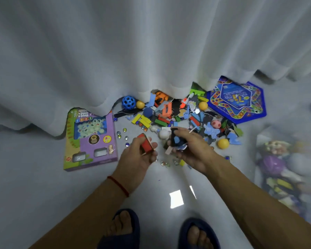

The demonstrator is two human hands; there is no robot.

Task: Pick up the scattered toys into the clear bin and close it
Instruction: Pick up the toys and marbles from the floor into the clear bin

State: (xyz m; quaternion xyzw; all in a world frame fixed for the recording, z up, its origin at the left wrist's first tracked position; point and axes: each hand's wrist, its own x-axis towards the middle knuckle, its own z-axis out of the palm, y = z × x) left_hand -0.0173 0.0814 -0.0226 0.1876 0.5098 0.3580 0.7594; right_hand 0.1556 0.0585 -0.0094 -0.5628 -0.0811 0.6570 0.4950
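Scattered toys (178,115), a mixed heap of coloured wooden blocks, foam shapes, balls and glass marbles, lie on the glossy white floor (43,186) in the centre of the frame, along the hem of a white curtain (133,51).

Left hand (138,155): fingers curled around a red rectangular block (146,144), held above the floor at centre frame. A red string bracelet (118,186) circles this wrist.

Right hand (190,148): fingers clenched around a bundle of small pieces (175,139), dark and blue, with a pale piece protruding below. The exact pieces cannot be told apart.

Just beyond the hands lie a white ball (164,134) and several loose glass marbles (123,135). A yellow ball (223,143) lies right of the right hand. Farther up, near the curtain hem, are a blue perforated ball (128,102), a second yellow ball (140,104) beside it, and an orange foam piece (167,109).

Left of centre, a purple boxed game set (92,141) lies flat, its upper end under the curtain. At upper right, a blue hexagonal game board (238,99) lies flat beside the heap.

The clear plastic bin (287,168) stands at the right edge of the frame, blurred, with toys already inside. Its lid cannot be made out.

At the bottom of the frame, two feet in dark blue slippers (126,230) stand on the floor.
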